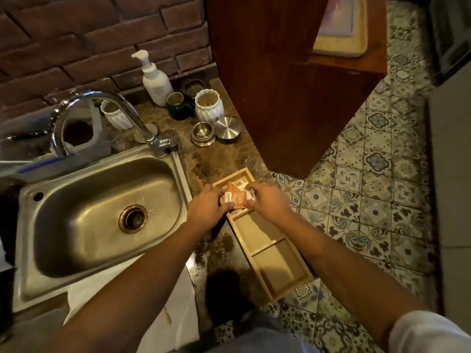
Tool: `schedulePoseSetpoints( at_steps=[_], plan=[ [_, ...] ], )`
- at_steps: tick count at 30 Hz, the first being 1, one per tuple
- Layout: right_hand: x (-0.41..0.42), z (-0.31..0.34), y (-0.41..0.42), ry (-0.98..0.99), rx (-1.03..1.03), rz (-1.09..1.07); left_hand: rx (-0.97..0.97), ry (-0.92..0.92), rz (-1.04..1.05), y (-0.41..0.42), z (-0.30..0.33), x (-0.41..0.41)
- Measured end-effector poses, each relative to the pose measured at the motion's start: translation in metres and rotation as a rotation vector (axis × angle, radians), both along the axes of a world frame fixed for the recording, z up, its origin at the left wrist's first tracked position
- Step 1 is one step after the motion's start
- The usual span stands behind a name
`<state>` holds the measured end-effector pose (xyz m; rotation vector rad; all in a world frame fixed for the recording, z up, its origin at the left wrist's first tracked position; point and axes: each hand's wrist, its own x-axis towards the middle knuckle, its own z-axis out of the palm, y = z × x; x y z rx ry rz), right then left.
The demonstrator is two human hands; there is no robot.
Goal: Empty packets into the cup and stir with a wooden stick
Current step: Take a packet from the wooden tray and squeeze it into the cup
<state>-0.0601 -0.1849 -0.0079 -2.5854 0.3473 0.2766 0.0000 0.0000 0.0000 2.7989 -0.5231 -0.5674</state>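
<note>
A long wooden tray (274, 261) with several compartments lies on the counter's right edge. Over its far compartment, my left hand (207, 208) and my right hand (267, 200) hold a small stack of orange and white packets (235, 197) between them, fingers pinched on either end. More packets lie in that far compartment under my hands. A dark blue cup (178, 104) stands at the back of the counter, next to a white ribbed jar (209, 104). I see no wooden stick.
A steel sink (102, 212) with a curved tap (102, 115) fills the left. A soap pump bottle (153, 77), a second white ribbed jar (116, 115), a small steel bowl (203, 133) and a steel lid (227, 128) stand behind. A white cloth (175, 309) hangs off the counter front. Wooden cabinet at right, tiled floor below.
</note>
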Motion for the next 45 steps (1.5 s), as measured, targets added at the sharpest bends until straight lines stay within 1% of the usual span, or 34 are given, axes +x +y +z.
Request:
schedulePoseSetpoints(
  at_steps=[4,9,19,23,30,40,42,45],
  plan=[
    [0.002,0.004,0.002,-0.012,-0.06,0.002,0.017,-0.007,0.026,-0.006,-0.003,0.002],
    [0.007,0.002,0.005,-0.018,-0.074,0.005,-0.007,-0.028,0.041,-0.01,-0.004,0.003],
    [0.008,-0.008,0.005,-0.048,-0.06,-0.013,-0.137,0.007,0.134,-0.015,-0.01,0.006],
    [0.007,-0.011,0.005,-0.078,-0.067,0.007,-0.147,0.002,0.133,-0.017,-0.011,0.008],
    [0.009,-0.011,0.005,-0.063,-0.077,0.01,-0.156,0.005,0.112,-0.018,-0.01,0.008],
    [0.006,-0.006,0.006,-0.05,0.008,-0.036,-0.294,0.024,0.144,-0.012,0.0,-0.001],
    [0.002,-0.004,0.007,-0.089,0.065,-0.085,-0.327,0.017,0.131,-0.011,0.005,-0.001],
    [-0.008,0.003,0.012,-0.207,0.135,-0.136,-0.396,-0.018,0.071,-0.009,0.021,-0.002]
  ],
)
